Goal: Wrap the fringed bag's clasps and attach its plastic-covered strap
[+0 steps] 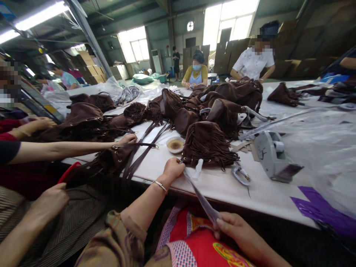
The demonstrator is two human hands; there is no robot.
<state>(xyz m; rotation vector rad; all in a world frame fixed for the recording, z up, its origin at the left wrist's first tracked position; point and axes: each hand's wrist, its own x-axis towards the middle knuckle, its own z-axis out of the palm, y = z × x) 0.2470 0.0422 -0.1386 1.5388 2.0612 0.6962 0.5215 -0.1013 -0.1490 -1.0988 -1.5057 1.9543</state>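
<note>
We hold a grey strip (200, 196) stretched slantwise across the near edge of the table (267, 196). Our left hand (174, 168) is pinched on its upper end, over the tabletop, and our right hand (235, 227) is clamped on its lower end, in front of our red apron (191, 243). We wear a bracelet (160, 186) on the left wrist.

Just beyond the left hand lies a fringed brown bag (208, 142); we cannot tell whether the strip is joined to it. A clear wrapper (198, 168) lies at the bag's near edge, and a bowl (175, 151) with brownish contents stands just beside it on the left. To the right we see a wrapped clip (241, 175), then a grey dispenser (272, 155), with plastic sheeting (322, 137) and a purple sheet (325, 207) farther right.

On our left, a co-worker's hand (128, 139) is at a second bag (111, 159); we cannot tell how firmly it grips. Another hand (52, 202) nearer us is closed on a red handle (69, 171).

Behind the bowl spreads a pile of brown bags (169, 102). Across the table we see a person in yellow (189, 77) and one in white (253, 63).
</note>
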